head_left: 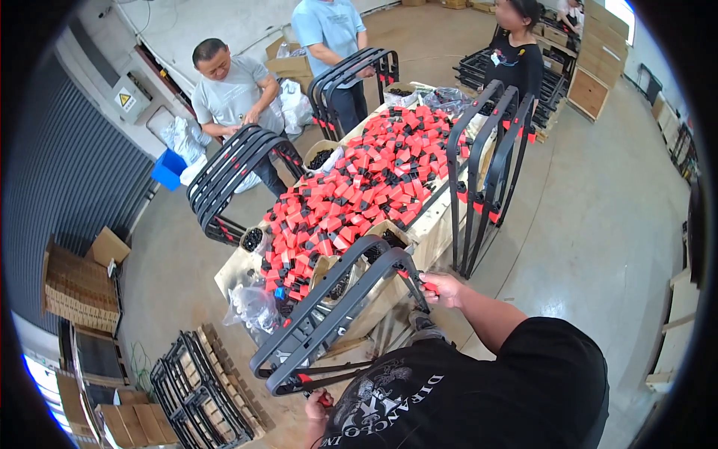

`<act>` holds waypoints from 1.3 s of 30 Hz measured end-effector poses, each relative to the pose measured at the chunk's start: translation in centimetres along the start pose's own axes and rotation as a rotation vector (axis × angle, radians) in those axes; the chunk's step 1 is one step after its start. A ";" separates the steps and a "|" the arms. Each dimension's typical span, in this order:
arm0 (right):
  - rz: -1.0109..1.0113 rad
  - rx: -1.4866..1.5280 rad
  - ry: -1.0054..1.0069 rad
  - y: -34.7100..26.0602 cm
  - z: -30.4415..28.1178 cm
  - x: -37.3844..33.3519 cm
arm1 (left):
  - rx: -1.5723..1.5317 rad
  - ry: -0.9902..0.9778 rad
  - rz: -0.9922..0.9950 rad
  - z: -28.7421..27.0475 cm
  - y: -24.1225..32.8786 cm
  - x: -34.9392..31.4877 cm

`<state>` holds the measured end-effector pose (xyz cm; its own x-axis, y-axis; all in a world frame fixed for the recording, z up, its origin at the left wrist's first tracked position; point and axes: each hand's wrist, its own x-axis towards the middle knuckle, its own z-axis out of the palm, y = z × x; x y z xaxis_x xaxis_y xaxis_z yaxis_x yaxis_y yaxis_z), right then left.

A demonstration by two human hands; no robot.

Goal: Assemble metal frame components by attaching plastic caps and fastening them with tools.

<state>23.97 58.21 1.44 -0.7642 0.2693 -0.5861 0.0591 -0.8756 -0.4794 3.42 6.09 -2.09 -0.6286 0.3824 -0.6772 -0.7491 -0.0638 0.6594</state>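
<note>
Two black curved tube frames [338, 318] stand side by side in front of me, leaning against the near edge of the table. My right hand [447, 290] is closed around a red plastic piece [430, 286] at the right end of these frames. Low at their left end, my left hand [317, 405] is closed on another red piece [325, 401], partly hidden by the fingers. Small red parts also sit along the frames. A big heap of red-and-black plastic pieces [359, 191] covers the table [233, 271].
Open boxes of small black parts [321, 159] edge the heap, near a clear plastic bag [254, 308]. More black frames [486, 150] stand at the right. Across the table, people [232, 97] handle similar frames. A pallet of frames [202, 393] lies lower left.
</note>
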 end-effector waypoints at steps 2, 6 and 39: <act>-0.028 0.024 -0.032 -0.3 0.2 -0.3 | -0.021 -0.065 -0.036 0.0 0.4 0.5; 0.036 -0.107 0.102 -0.4 1.2 -1.9 | 0.070 -0.027 -0.228 -0.8 1.8 0.7; 0.235 -0.404 0.364 -2.8 4.9 -0.9 | 0.318 -0.011 -0.499 1.5 7.1 -2.2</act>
<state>21.30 58.47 6.50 -0.4354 0.2693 -0.8590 0.4946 -0.7258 -0.4782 -0.17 6.21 4.57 -0.2128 0.3053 -0.9282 -0.8533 0.4047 0.3287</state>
